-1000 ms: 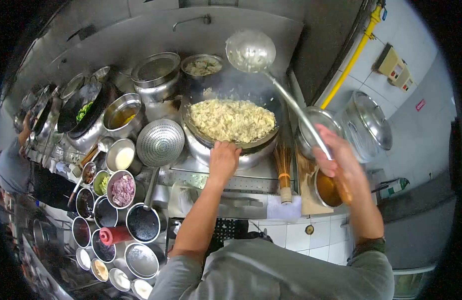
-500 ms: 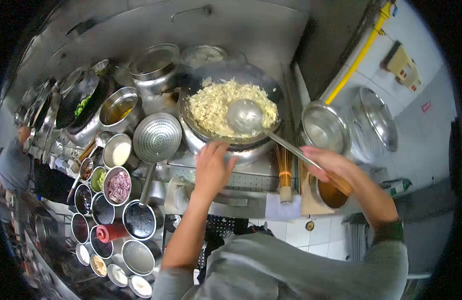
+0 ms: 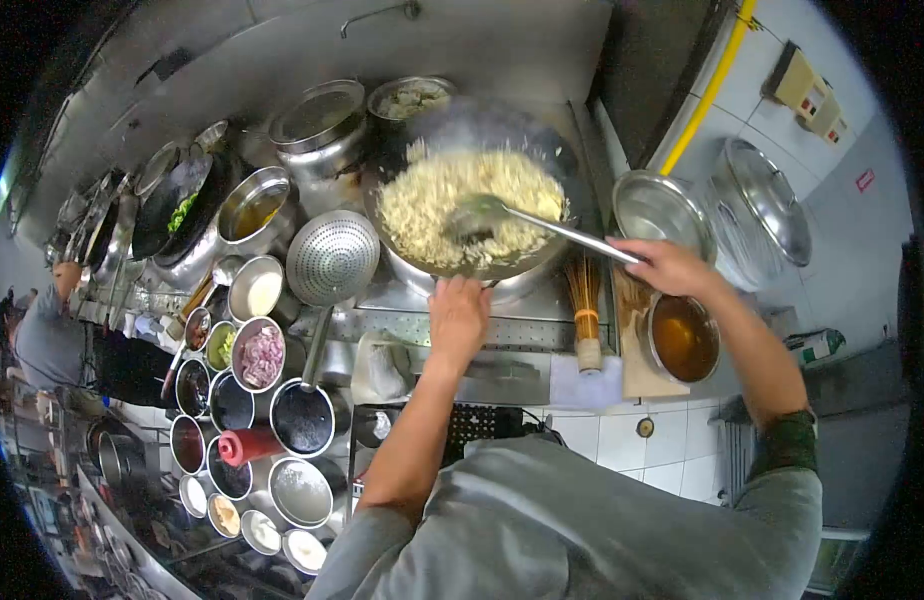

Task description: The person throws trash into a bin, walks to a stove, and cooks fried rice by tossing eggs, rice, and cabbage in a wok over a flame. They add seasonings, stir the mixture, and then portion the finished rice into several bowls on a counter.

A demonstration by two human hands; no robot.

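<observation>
My right hand is closed round the handle of a long steel ladle. The ladle's bowl dips into a heap of pale fried rice, blurred by motion. Under the rice is a large dark wok on the stove, steaming at the back. My left hand has its fingers closed at the wok's near edge, where a small handle shows beside them. To the left of the wok, a round perforated strainer lies with its handle pointing toward me.
Several seasoning and ingredient pots stand left, including chopped onion and a red squeeze bottle. A bamboo brush, a pot of brown liquid and a steel bowl are at right. Another person works far left.
My left hand has gone from hovering open before the wok to closing at its near edge. The ladle bowl has turned over in the rice, and the view has shifted slightly.
</observation>
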